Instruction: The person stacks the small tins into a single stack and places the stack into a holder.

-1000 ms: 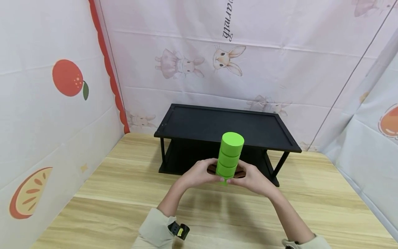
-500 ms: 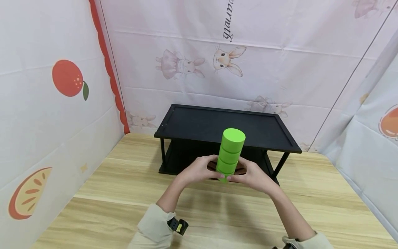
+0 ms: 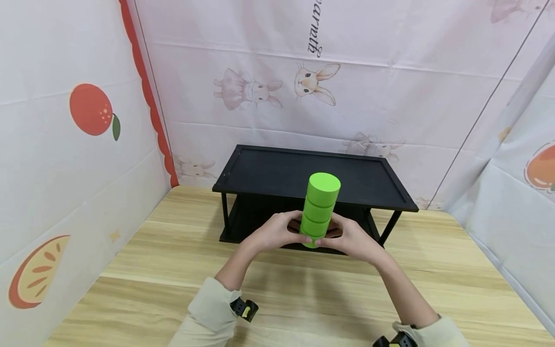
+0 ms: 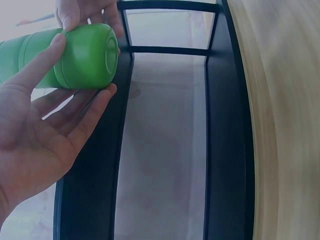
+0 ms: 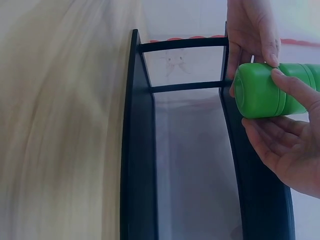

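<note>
A bright green ridged cylinder, bottle-like with a flat top, is held up between both hands in front of a black two-tier shelf. My left hand grips its lower part from the left, thumb in front and fingers behind. From the right, my right hand grips the same part, thumb tips close together. The left wrist view shows the rounded base of the green cylinder clear of any surface. In the right wrist view the right hand curls around it.
The shelf stands on a wooden table against a rabbit-print cloth backdrop. Printed cloth walls rise at the left and right. Black posts join the shelf's two tiers.
Both hands have raised the green cylinder slightly and moved it a little away from me, toward the shelf. Their hold looks the same.
</note>
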A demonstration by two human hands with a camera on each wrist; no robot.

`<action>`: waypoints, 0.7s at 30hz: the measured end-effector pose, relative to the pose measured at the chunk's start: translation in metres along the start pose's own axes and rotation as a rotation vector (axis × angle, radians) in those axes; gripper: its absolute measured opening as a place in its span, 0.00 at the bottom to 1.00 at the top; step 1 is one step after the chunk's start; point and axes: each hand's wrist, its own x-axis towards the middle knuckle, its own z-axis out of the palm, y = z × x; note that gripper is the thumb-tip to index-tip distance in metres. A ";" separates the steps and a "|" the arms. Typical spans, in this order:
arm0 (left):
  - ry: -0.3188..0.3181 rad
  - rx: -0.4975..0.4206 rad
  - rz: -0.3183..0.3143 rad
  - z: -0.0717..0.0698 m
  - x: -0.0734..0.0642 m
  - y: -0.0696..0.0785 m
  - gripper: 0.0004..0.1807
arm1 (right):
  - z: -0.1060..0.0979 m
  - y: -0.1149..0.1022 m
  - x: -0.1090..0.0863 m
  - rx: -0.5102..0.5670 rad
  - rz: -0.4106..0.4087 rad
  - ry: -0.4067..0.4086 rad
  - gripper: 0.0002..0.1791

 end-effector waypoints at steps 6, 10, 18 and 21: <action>-0.003 -0.008 0.011 -0.002 0.001 0.001 0.28 | -0.003 -0.002 0.002 -0.014 -0.020 0.006 0.27; -0.007 -0.015 0.013 -0.003 0.002 0.000 0.28 | -0.004 -0.003 0.002 -0.008 -0.007 0.007 0.27; -0.001 -0.007 0.023 -0.006 0.004 0.002 0.28 | -0.007 -0.005 0.004 -0.015 0.011 0.005 0.28; -0.001 -0.001 0.031 -0.007 0.005 0.004 0.28 | -0.009 -0.006 0.006 -0.016 0.015 0.005 0.28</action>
